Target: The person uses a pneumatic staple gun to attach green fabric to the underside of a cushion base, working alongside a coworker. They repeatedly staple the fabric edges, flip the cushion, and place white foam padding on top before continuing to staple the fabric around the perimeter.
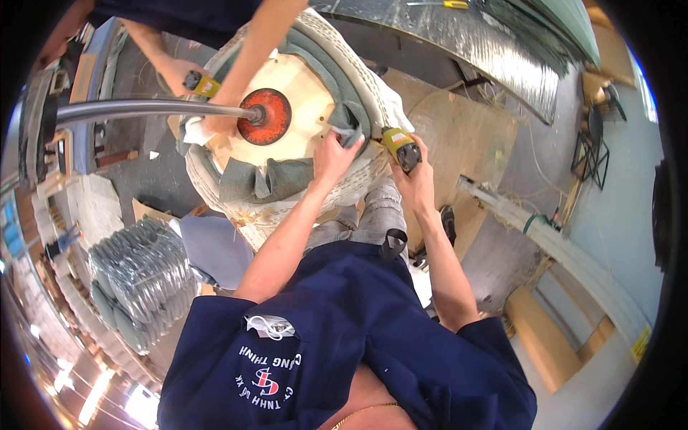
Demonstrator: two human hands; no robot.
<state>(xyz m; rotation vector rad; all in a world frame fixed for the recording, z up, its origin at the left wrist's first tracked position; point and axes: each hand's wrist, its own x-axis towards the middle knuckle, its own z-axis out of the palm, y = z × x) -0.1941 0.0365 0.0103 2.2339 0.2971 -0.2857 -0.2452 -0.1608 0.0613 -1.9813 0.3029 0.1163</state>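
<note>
Before me lies a rounded upholstered seat (304, 75), its pale wooden board bordered by grey-green fabric and quilted cream cloth. My left hand (334, 159) is closed on a fold of the grey-green fabric (348, 130) at the board's near right edge. In my right hand (417, 179) is a yellow-green and black power tool (401, 148), probably a staple gun, its front end against the seat's right rim. A loose grey-green flap (265, 179) lies along the near edge. On the board rests a red disc (265, 116) at the end of a metal rod (158, 107).
Across the seat, another person's hand (179, 75) grips a similar tool (202, 84); their other hand is on the board. A plastic-covered table (459, 43) stands at far right. Wrapped stacked pieces (143, 269) lie at left. A long pale beam (552, 236) and cables lie at right.
</note>
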